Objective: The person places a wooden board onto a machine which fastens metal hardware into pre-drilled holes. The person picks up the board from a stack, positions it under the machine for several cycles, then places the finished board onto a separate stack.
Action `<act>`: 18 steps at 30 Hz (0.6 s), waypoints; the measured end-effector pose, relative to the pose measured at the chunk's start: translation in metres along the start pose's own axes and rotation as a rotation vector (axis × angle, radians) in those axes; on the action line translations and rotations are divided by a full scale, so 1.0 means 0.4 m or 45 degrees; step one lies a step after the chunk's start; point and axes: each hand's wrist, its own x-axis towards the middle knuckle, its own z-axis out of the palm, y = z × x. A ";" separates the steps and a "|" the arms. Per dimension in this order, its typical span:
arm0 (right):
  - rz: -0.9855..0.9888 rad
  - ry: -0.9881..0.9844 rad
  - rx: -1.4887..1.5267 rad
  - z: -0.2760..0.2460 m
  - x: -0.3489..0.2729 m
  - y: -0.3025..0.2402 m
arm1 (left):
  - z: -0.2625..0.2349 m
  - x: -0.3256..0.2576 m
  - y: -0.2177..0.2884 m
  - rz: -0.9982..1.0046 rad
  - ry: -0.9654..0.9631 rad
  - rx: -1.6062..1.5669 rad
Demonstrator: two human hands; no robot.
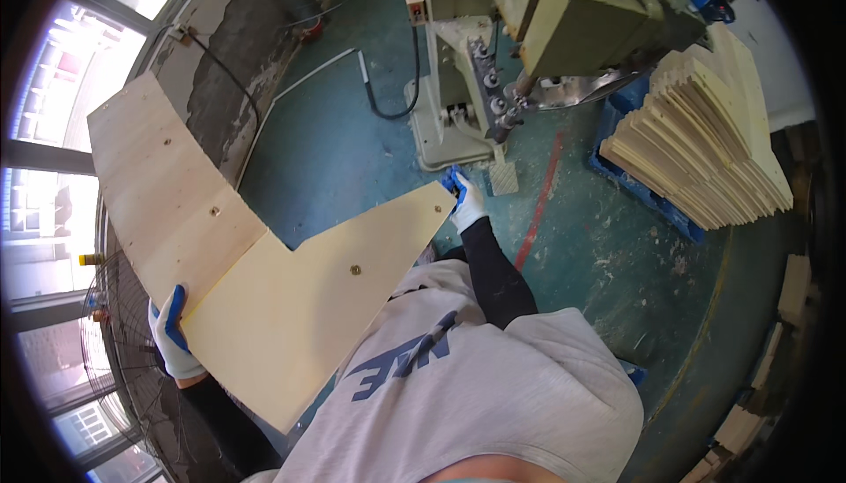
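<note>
In front of my body a pale plywood panel (273, 324) is tilted, with a notch in its far edge and metal inserts in its face. My left hand (176, 338), in a white glove with blue coating, grips its left edge, thumb on top and the other fingers mostly hidden. At the panel's far right corner my right hand (467, 201), gloved the same way, is closed on the edge. A second plywood panel (176, 188) with similar inserts extends beyond the left edge, meeting the first along a seam by my left thumb. Whether the two are joined cannot be made out.
A green machine (582, 25) stands ahead on the floor, with a foot pedal (503, 176) at its base. To the right a tall stack of plywood panels (696, 139) sits on a blue pallet (608, 144). A wire fan guard (115, 351) and windows line the left.
</note>
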 end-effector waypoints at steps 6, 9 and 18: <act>-1.008 0.264 0.331 -0.026 -0.128 -0.379 | 0.078 0.001 -0.031 -0.050 -0.088 -0.356; -1.879 0.296 -0.052 0.299 -0.363 -0.761 | 0.087 0.035 -0.129 -0.063 -0.078 -0.473; -2.800 -0.484 -0.949 1.270 -0.865 -1.377 | 0.297 -0.032 -0.282 -0.222 -0.248 -0.798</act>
